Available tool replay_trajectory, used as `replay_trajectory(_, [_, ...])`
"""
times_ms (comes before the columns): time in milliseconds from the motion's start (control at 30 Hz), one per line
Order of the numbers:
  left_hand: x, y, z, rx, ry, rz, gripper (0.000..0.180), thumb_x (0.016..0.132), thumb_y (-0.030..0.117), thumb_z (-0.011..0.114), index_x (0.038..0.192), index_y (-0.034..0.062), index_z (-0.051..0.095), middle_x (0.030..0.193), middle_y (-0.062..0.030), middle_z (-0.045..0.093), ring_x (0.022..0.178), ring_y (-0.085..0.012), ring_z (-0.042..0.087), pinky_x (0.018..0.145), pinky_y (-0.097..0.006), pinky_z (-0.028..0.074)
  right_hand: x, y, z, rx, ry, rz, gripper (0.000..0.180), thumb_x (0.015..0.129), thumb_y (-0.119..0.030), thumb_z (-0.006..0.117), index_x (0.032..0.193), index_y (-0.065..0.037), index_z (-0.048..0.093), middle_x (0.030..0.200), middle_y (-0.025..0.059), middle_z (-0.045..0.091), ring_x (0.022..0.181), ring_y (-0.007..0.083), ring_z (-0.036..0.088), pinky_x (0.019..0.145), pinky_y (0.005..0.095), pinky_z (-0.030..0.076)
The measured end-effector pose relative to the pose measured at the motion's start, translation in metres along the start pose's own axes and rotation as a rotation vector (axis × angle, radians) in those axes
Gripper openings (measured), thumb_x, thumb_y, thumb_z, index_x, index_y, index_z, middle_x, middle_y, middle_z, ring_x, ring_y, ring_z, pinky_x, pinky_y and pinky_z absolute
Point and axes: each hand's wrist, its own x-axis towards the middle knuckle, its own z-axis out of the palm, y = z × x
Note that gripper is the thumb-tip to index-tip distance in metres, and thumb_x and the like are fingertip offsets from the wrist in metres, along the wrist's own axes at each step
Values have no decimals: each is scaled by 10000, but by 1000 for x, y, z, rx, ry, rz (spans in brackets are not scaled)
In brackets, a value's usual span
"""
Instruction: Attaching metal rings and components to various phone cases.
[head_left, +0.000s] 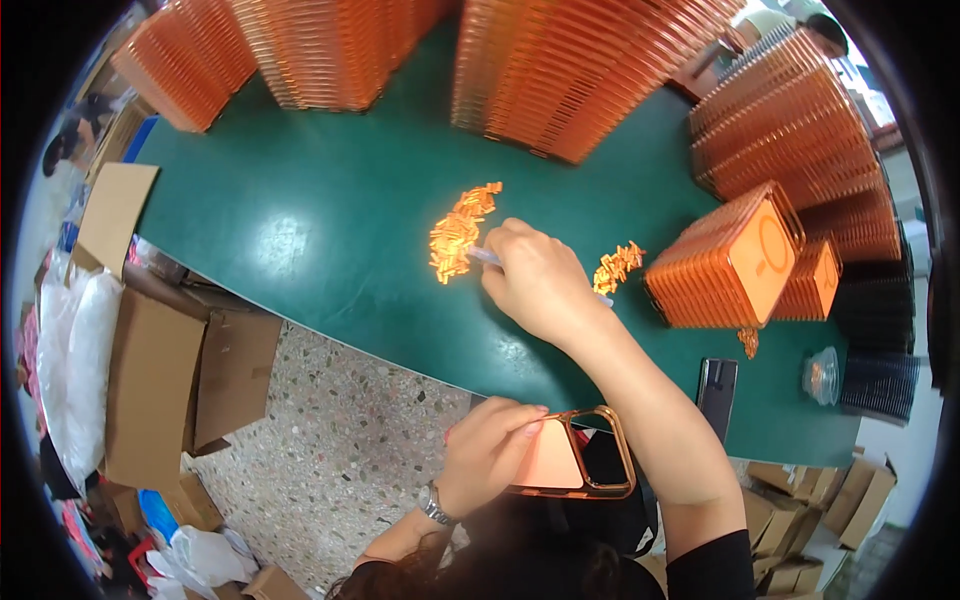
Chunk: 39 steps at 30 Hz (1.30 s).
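My left hand [490, 450] grips an orange phone case [575, 458] by its left side, low in the view over my lap. My right hand [540, 280] reaches out over the green table [330, 230] and holds a thin clear stick-like tool [485, 257], its tip at a pile of small orange parts [460, 232]. A second, smaller pile of orange parts [618, 266] lies just right of that hand.
Tall stacks of orange phone cases [560, 70] line the table's far side and right end [790, 130]. A tipped stack [725, 260] lies at right. A dark phone [717, 390] and a clear cup [822, 372] sit near the front edge. Cardboard boxes [180, 370] stand on the floor at left.
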Motion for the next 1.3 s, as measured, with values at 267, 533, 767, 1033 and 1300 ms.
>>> replay_trajectory(267, [27, 18, 17, 171, -265, -16, 168, 929, -1, 748, 1094, 25, 729, 987, -127, 737, 853, -308, 734, 742, -379, 594, -109, 15, -94, 436, 40, 141, 81, 853, -4, 710, 884, 19, 639, 908, 118, 702, 787, 163, 655, 683, 310, 510])
replay_trajectory(533, [40, 38, 73, 270, -404, -103, 110, 992, 47, 677, 1069, -22, 716, 928, -186, 708, 843, -362, 706, 738, -388, 556, -210, 47, -161, 588, 12, 419, 81, 898, -36, 718, 934, 5, 660, 913, 40, 723, 795, 109, 632, 698, 295, 496])
replay_trajectory(767, [39, 44, 95, 419, -390, -149, 93, 981, 68, 629, 1038, 13, 677, 972, -192, 706, 890, -434, 686, 758, -495, 553, -216, 86, -124, 250, 17, -69, 120, 805, 6, 732, 912, -6, 678, 962, 101, 696, 874, 301, 629, 729, 385, 532])
replay_trajectory(1033, [42, 41, 99, 489, -411, -185, 103, 972, 98, 626, 1014, 20, 680, 972, -199, 706, 891, -437, 682, 749, -503, 549, -197, 96, -92, 21, 6, -293, 195, 736, -20, 760, 888, -41, 640, 915, 65, 608, 862, 271, 617, 660, 389, 557])
replay_trajectory(1300, [42, 43, 99, 475, -405, -227, 105, 938, 30, 652, 1025, -13, 692, 915, -200, 706, 816, -383, 694, 709, -408, 548, -193, 90, -97, -32, -101, -239, 220, 766, -34, 782, 946, -31, 656, 922, 85, 623, 865, 306, 640, 695, 412, 550])
